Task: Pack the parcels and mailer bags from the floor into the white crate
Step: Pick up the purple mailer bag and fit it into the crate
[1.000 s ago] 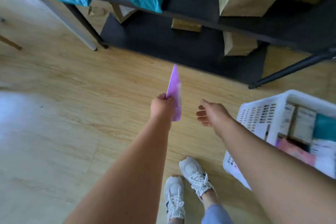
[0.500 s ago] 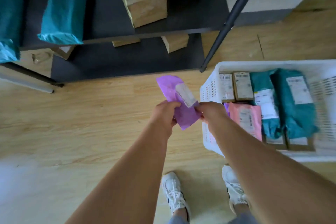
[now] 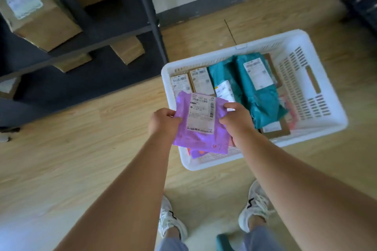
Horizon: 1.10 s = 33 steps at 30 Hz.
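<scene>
Purple mailer bag (image 3: pixel 201 126): label up. Left hand (image 3: pixel 163 122) grips its left edge. Right hand (image 3: pixel 236 120), free 1 second ago, now grips its right edge. Moved from over bare floor to above the near-left corner of the white crate (image 3: pixel 326 108). Lowering in likely next.

Crate (image 3: pixel 318 106) right of shelf (image 3: pixel 98 33); mailer (image 3: pixel 201 138) seemingly over its near-left corner.
</scene>
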Each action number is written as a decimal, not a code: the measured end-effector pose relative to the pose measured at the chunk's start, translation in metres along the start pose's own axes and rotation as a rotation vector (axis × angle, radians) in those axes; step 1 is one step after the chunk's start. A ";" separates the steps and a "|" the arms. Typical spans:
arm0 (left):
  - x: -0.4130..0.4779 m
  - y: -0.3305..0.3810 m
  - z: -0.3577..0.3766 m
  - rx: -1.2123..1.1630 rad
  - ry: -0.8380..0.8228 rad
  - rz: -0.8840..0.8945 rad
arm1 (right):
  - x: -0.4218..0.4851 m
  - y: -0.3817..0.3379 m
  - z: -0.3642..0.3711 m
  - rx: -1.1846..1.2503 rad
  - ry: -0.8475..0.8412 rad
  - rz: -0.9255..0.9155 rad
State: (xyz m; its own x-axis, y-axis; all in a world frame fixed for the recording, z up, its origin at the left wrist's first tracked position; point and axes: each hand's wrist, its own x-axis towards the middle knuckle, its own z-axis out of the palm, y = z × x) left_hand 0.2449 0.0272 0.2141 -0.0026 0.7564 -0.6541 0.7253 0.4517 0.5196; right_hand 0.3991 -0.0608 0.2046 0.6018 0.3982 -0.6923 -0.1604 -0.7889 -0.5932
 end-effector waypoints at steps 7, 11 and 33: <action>-0.068 0.055 0.133 0.209 -0.069 -0.005 | 0.047 0.048 -0.151 -0.146 0.033 0.033; -0.090 0.074 0.195 0.179 -0.116 0.006 | 0.069 0.065 -0.216 -0.207 0.090 0.037; -0.051 0.138 0.407 -0.054 -0.427 -0.127 | 0.219 0.120 -0.297 -0.476 0.285 -0.030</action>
State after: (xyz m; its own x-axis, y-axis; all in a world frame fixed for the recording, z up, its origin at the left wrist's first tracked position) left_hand 0.6254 -0.1417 0.0956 0.2036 0.4354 -0.8769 0.7005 0.5609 0.4411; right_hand 0.7438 -0.2073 0.1042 0.7990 0.3335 -0.5003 0.1918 -0.9300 -0.3137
